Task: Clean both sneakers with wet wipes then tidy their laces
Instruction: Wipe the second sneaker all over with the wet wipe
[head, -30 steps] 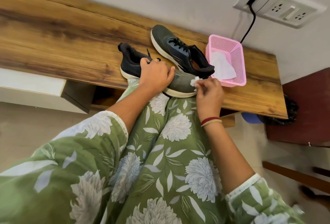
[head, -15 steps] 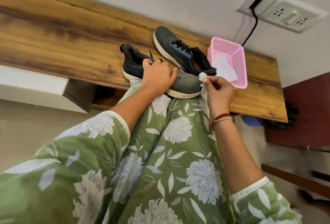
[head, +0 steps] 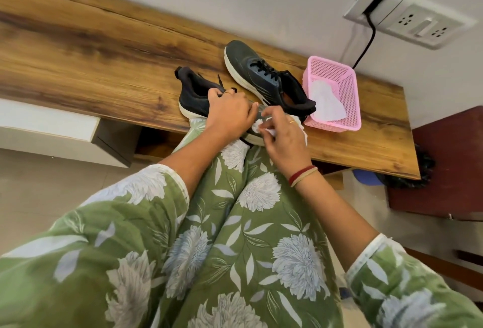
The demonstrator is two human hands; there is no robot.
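Near dark fabric sneaker with white sole (head: 194, 98) sits at the front edge of the brown wood-grain desk (head: 91, 61), heel left, toe right. Left hand (head: 230, 116) curled over its midsection, gripping it. Right hand (head: 283, 137) pinches a crumpled white wet wipe (head: 257, 128) between thumb and fingers, pressed on the toe end. Second dark sneaker with black laces (head: 261, 77) lies just behind, its heel just beside a pink perforated plastic basket (head: 347, 103) holding another white wipe (head: 325, 103). Green floral clothing (head: 235, 249) fills the foreground.
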